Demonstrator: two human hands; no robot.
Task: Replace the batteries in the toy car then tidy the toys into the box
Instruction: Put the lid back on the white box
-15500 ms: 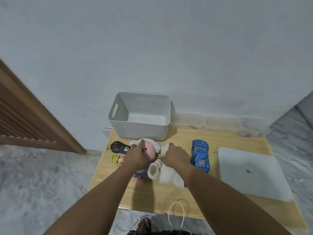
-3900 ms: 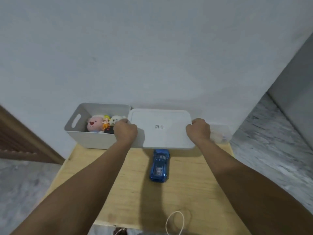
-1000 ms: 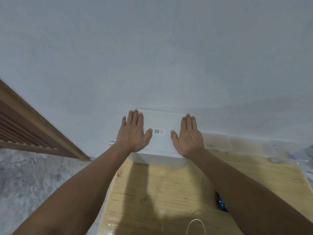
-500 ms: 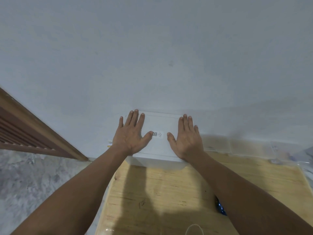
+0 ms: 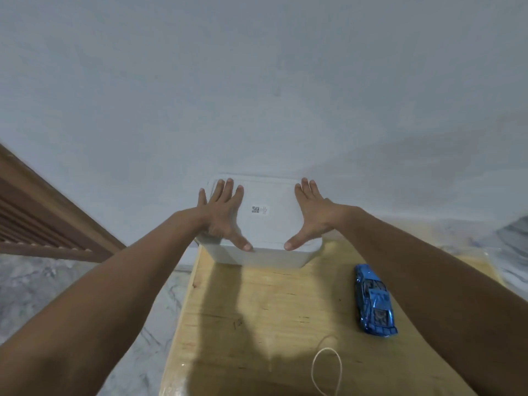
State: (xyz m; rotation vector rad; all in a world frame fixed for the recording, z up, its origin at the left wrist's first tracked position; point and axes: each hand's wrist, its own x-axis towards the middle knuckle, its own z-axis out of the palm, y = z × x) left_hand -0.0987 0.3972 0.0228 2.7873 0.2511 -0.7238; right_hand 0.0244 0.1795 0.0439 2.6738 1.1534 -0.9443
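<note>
Head view: wooden table (image 5: 257, 324), grey wall (image 5: 257, 81).

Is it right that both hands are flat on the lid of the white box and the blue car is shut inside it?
Not quite. The left hand and right hand do lie flat on the lid of the white box, but the blue car is not inside. The head view shows it out on the wooden table, to the right of the box.
</note>
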